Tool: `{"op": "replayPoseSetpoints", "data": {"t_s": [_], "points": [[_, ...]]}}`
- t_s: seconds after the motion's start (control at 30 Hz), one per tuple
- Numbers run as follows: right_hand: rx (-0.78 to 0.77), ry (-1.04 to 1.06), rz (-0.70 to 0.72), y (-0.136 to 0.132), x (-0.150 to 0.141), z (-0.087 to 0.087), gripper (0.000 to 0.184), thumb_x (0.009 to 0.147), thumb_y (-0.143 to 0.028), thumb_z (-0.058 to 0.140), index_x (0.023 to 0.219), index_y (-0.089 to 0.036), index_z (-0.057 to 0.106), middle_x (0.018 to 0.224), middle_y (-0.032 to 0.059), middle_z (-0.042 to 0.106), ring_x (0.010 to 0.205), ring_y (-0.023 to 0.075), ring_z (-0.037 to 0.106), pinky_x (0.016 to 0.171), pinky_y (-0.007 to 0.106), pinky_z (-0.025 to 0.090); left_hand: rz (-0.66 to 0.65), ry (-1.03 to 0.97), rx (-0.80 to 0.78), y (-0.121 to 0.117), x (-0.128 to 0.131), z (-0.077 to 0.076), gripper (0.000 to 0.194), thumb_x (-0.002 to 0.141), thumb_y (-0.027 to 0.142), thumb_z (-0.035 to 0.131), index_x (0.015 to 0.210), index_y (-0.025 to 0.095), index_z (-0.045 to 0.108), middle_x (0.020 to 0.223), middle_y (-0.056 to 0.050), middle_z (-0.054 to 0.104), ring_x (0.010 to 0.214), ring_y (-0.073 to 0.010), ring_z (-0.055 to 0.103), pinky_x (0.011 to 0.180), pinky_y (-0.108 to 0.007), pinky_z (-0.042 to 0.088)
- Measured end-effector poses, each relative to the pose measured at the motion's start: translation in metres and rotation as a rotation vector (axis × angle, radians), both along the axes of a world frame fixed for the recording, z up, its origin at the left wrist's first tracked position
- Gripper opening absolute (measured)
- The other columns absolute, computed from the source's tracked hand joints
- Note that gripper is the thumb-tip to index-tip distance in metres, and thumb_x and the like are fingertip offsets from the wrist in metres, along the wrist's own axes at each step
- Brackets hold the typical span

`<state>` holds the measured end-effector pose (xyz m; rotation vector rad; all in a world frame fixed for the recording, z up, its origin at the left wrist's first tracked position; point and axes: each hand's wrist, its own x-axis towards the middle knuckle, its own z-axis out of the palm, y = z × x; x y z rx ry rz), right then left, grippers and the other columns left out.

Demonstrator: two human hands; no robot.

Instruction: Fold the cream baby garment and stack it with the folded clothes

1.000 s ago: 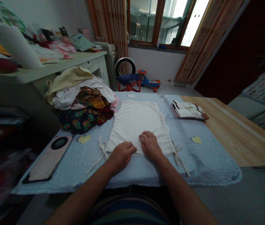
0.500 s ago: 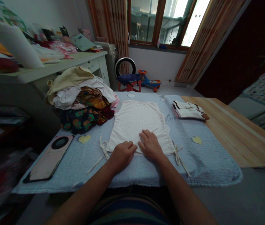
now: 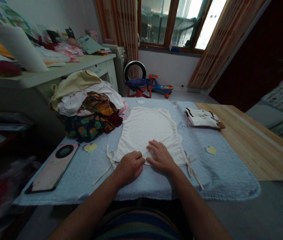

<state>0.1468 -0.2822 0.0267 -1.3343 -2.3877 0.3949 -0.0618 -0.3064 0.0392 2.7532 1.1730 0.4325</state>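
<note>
White sleeveless cloth garment point(image 3: 145, 133) lies flat; my right hand point(image 3: 160, 156) has drawn its fingers narrower on the hem, left hand point(image 3: 130, 168) resting, nothing gripped.

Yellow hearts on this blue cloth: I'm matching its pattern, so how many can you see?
2. One yellow heart lies left of the white garment, and the other yellow heart lies to its right, both on the blue cloth. Others may be hidden under the garment.

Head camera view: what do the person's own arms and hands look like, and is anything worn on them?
Both forearms are bare, with no sleeves reaching them. The left hand and right hand wear no gloves, and no watch or ring shows. At the bottom of the view is a dark striped garment, probably the person's top.
</note>
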Motion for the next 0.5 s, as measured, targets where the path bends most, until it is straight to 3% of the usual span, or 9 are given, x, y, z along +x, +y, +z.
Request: {"op": "replayPoseSetpoints", "data": {"t_s": [0.5], "points": [[-0.070, -0.104, 0.037, 0.0007, 0.0016, 0.0060, 0.063, 0.082, -0.051, 0.062, 0.136, -0.021, 0.050, 0.152, 0.0117, 0.039, 0.144, 0.0279, 0.027, 0.118, 0.049, 0.016, -0.020, 0.060, -0.039, -0.0017, -0.0043, 0.0031, 0.010, 0.085, 0.013, 0.056, 0.090, 0.020, 0.061, 0.093, -0.004, 0.059, 0.090, -0.0199, 0.053, 0.078, -0.033, 0.043]]}}
